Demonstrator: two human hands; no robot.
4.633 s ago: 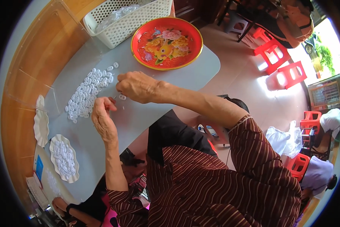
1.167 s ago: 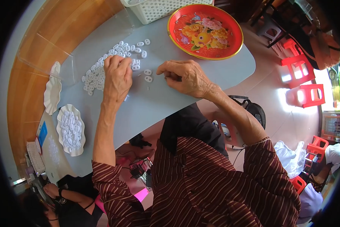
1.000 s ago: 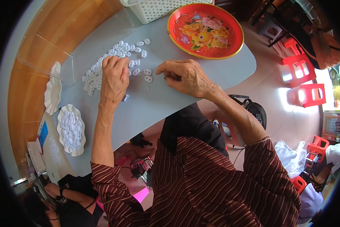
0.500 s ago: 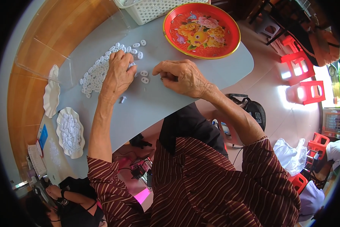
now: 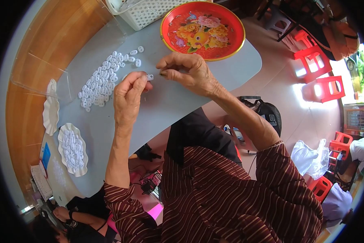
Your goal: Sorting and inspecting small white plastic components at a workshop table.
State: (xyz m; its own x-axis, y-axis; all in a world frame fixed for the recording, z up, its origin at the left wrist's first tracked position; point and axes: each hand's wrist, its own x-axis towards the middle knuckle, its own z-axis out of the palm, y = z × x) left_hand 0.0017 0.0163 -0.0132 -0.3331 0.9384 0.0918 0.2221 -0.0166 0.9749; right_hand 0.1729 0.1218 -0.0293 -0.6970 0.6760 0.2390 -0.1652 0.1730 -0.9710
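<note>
My left hand (image 5: 128, 96) pinches a small white plastic piece (image 5: 150, 77) with holes, which sticks out past the thumb and fingertips. Close by on the right, my right hand (image 5: 193, 75) has its thumb and forefinger drawn together; whatever may be between them is too small to make out. Beyond my left hand lies a loose pile of white oval pieces (image 5: 99, 83) with holes, on the grey table (image 5: 165, 107). A few single ovals (image 5: 138, 62) sit apart at the pile's far right end.
A round red tray (image 5: 230, 50) with a flower print stands at the far side, beside a white perforated basket (image 5: 143, 20). At the left are a scalloped white dish (image 5: 84, 166) full of small white parts and another pale dish (image 5: 51, 107). A co-worker's arm (image 5: 86, 220) shows lower left.
My left hand has come off the pile toward me and to the right, now with a white piece in its fingertips. My right hand has shifted slightly left and away from me.
</note>
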